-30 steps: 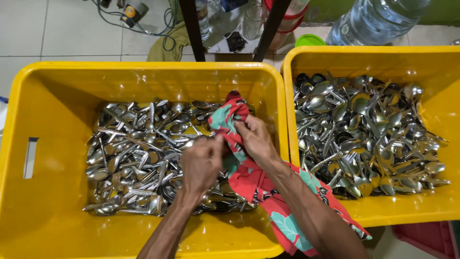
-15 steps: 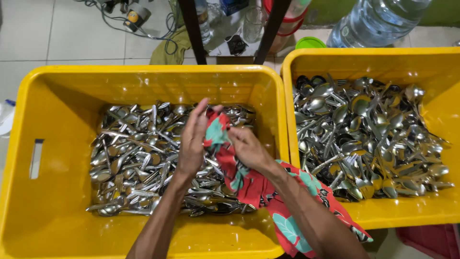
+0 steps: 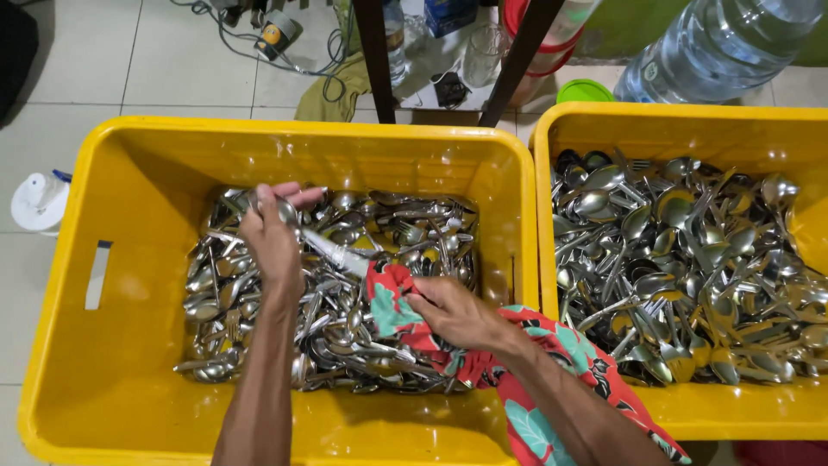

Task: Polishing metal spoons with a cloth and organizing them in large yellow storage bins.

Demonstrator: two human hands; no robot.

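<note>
Left hand: left hand (image 3: 274, 243) reaches into the left yellow crate (image 3: 129, 345), fingers curled and pinched around a spoon (image 3: 278, 207) near the far side of the pile; palm faces down.
Right hand: right hand (image 3: 455, 312) sits lower and to the right, fingers closed on a bunched red cloth with teal leaf print (image 3: 552, 362); the cloth trails back over the crate's near rim, under the forearm.
Where the spoon is: lifted slightly at the top of the heap of steel cutlery (image 3: 345, 302), in the left hand, apart from the cloth.
Doing this well: judging by the pose, the spoon should be held by its handle so the bowl is free — the cloth hand can then wrap and rub it fully. A firm pinch matters; the metal looks wet and slippery, and neighbouring pieces could snag and lift with it.
Second crate: right yellow crate (image 3: 673, 129) stands just beside the first, rims nearly touching, filled with a heap of spoons and forks (image 3: 690, 267).
Surface: both crates rest on a pale tiled floor (image 3: 69, 95), not on a bench.
Room: beyond the crates — two dark furniture legs (image 3: 373, 60), tangled cables (image 3: 310, 65), a large clear water bottle (image 3: 716, 47), a green lid (image 3: 583, 90), and a white plastic container (image 3: 38, 200) at far left.
</note>
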